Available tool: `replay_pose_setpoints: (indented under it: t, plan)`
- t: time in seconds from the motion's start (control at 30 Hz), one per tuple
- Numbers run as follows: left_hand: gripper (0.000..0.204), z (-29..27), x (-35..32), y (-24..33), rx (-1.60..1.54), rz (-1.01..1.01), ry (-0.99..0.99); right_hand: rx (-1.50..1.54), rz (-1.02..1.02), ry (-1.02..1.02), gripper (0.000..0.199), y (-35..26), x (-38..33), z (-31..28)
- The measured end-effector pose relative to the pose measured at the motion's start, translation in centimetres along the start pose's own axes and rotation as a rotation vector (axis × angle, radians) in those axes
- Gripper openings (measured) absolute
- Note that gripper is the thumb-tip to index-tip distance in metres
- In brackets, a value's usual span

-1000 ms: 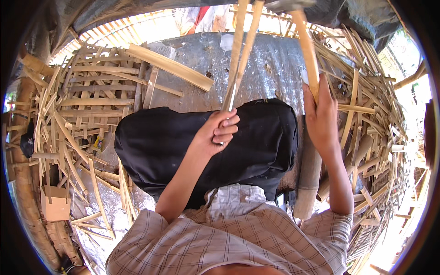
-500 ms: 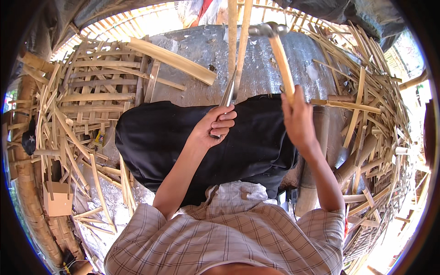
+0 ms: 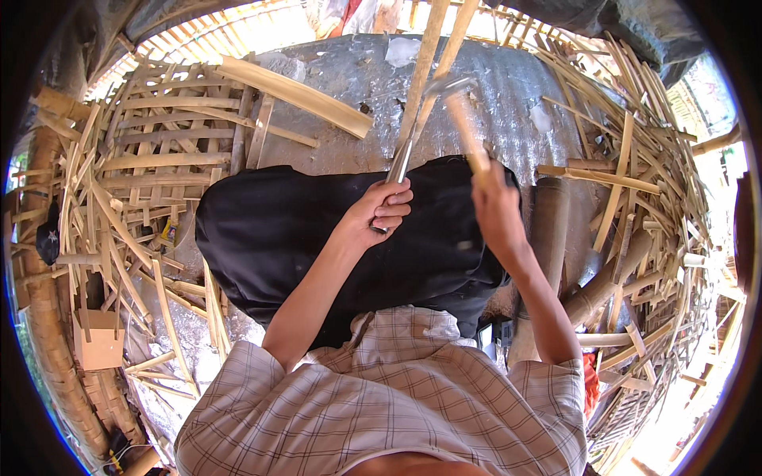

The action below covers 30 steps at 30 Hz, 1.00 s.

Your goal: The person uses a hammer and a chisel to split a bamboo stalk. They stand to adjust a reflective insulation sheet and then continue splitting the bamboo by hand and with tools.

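My left hand (image 3: 382, 209) is closed round a slim, shiny metal blade (image 3: 402, 159), held upright above my lap; its exact kind is unclear. The blade's far end meets a long bamboo strip (image 3: 414, 99), which parts into two lengths running away from me in a narrow V. A hammer (image 3: 470, 135) with a pale wooden handle is gripped in my right hand (image 3: 498, 205). Motion smears the hammer, and its metal head (image 3: 451, 84) overlaps the right-hand bamboo length in this view; whether they touch I cannot tell.
Black cloth (image 3: 341, 262) covers my lap. Beyond it lies a grey sheet (image 3: 500, 103) with a wide bamboo slat (image 3: 302, 97) on it. Woven bamboo (image 3: 178, 143) stands at the left, beside a cardboard box (image 3: 100, 339). Many bamboo strips (image 3: 635, 190) are heaped at the right.
The hammer has swung left and tilted, its head now nearer the bamboo strip. The strip's far ends lean further right, and the blade has shifted slightly. Both hands keep their grips.
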<state>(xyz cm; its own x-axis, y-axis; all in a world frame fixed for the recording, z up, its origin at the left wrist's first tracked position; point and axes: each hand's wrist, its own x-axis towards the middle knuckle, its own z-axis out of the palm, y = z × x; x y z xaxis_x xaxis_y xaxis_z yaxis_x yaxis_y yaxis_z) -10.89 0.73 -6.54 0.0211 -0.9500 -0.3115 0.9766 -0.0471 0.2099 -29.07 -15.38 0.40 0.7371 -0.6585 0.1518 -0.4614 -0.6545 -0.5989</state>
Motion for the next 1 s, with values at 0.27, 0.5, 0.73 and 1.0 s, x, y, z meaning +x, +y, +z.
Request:
replay_pose_setpoints:
  t: [0.27,0.5,0.73,1.0]
  plan:
    - [0.014,-2.9,0.0,-3.1,0.029,0.001,0.084,0.051,-0.107,-0.006,0.02,-1.2,0.1,-1.3]
    - [0.024,-3.2,1.8,-1.4,-0.093,-0.034,0.1,-0.153,-0.093,-0.104,0.02,3.4,-1.5,4.1]
    - [0.031,-6.0,1.8,-1.4,-0.319,-0.041,0.132,0.064,-0.117,-0.113,0.019,-0.2,1.1,2.8]
    - [0.031,-6.6,2.1,-1.2,-0.479,-0.056,0.097,-0.092,-0.029,-0.124,0.024,3.9,0.9,7.3]
